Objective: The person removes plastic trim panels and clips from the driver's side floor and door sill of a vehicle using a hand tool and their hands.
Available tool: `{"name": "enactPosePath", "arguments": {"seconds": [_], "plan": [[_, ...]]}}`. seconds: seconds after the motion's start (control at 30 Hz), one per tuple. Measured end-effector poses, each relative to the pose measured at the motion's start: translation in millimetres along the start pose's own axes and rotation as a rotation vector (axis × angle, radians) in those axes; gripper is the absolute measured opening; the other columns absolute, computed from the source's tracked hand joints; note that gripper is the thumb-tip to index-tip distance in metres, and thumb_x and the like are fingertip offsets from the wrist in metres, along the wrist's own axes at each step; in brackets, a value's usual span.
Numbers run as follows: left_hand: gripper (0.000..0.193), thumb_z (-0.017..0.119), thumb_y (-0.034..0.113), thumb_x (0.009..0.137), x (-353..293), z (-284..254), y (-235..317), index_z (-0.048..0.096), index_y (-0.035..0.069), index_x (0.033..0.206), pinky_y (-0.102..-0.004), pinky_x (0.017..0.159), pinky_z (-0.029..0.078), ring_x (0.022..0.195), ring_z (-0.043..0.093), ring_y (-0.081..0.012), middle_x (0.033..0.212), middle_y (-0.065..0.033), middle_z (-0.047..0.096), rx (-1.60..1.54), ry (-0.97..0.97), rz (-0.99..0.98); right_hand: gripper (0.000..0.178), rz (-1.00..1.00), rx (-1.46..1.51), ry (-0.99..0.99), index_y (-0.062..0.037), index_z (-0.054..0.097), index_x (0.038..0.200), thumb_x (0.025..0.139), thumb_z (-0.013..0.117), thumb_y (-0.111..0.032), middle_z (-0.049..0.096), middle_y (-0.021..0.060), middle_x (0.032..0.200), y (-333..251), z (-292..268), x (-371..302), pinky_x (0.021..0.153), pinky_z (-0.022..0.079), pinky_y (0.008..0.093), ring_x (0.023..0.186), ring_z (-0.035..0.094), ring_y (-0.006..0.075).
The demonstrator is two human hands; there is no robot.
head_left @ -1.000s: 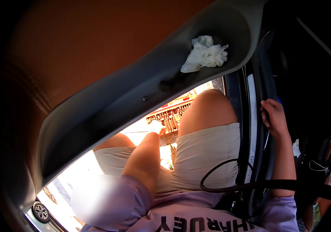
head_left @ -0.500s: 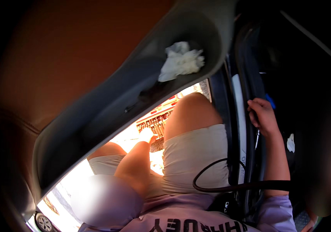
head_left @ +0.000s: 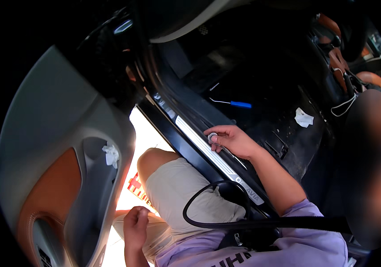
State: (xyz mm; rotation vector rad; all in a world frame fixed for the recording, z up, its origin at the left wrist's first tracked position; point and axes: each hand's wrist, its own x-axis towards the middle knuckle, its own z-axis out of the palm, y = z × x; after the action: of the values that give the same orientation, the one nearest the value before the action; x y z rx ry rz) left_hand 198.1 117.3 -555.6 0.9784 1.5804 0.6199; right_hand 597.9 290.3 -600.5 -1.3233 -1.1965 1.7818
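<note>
My right hand (head_left: 237,141) is over the car's door sill, its thumb and fingers closed on a small metal tool with a round grey head (head_left: 212,137). A thin bright shaft (head_left: 238,161) shows below that hand and seems to belong to the same tool. On the dark car floor beyond lies a hook pick with a blue handle (head_left: 241,104) and a bent metal shaft. My left hand (head_left: 137,224) is beside my knee at the lower left, fingers curled in. Whatever it may hold is hidden.
At left the open car door (head_left: 43,111) has crumpled white tissue (head_left: 110,155) in its pocket. Another white scrap (head_left: 304,117) lies on the car floor. A black cable loop (head_left: 190,213) crosses my lap. Below the door gap is a red tool case (head_left: 138,186).
My view has swung toward the car's interior, bringing the blue-handled pick into sight. My left hand has come back from the tool case. The round-headed tool now shows in my right hand.
</note>
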Motion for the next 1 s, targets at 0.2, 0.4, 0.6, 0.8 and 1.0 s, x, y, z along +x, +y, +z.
{"name": "enactPosePath", "arguments": {"seconds": [0.2,0.4,0.6,0.8,1.0], "plan": [[0.030,0.059,0.017,0.108,40,57,88,0.062,0.001,0.133,-0.0235,0.057,0.030,0.068,0.040,-0.0067,0.082,0.0026,0.046,-0.581,-0.177,0.113,0.032,-0.119,0.235,-0.084,0.0049,0.063,0.132,0.105,0.066,-0.012,0.076,0.0180,0.107,-15,18,4,0.063,0.053,0.0241,0.074,0.071,0.0144],[0.033,0.060,0.024,0.109,114,129,154,0.062,-0.002,0.131,-0.0233,0.066,0.042,0.076,0.049,-0.0090,0.087,-0.0006,0.055,-0.888,-0.185,0.016,0.015,-0.324,0.649,-0.132,-0.0023,0.059,0.120,0.109,0.059,-0.013,0.070,0.0100,0.094,-18,27,11,0.059,0.048,0.0246,0.070,0.065,0.0131],[0.039,0.065,0.035,0.108,138,166,158,0.065,-0.003,0.111,-0.0252,0.068,0.046,0.074,0.051,-0.0103,0.082,-0.0009,0.057,-0.997,-0.205,-0.149,0.025,-0.481,0.998,-0.204,-0.0010,0.064,0.127,0.110,0.060,-0.019,0.067,0.0123,0.092,6,47,17,0.056,0.044,0.0270,0.071,0.061,0.0161],[0.040,0.059,0.039,0.110,139,179,149,0.062,0.005,0.091,-0.0270,0.066,0.045,0.070,0.056,-0.0155,0.075,-0.0018,0.053,-0.726,-0.108,-0.041,0.025,-0.434,1.087,-0.195,0.0038,0.065,0.126,0.111,0.058,-0.014,0.067,0.0114,0.092,19,50,23,0.057,0.047,0.0251,0.070,0.062,0.0137],[0.023,0.066,0.022,0.107,139,170,124,0.074,0.002,0.101,-0.0224,0.066,0.041,0.072,0.051,-0.0081,0.078,0.0019,0.059,-0.384,0.006,0.176,0.024,-0.335,1.105,-0.211,0.0003,0.065,0.123,0.110,0.059,-0.019,0.062,0.0087,0.083,28,49,31,0.052,0.041,0.0252,0.064,0.057,0.0134]]}}
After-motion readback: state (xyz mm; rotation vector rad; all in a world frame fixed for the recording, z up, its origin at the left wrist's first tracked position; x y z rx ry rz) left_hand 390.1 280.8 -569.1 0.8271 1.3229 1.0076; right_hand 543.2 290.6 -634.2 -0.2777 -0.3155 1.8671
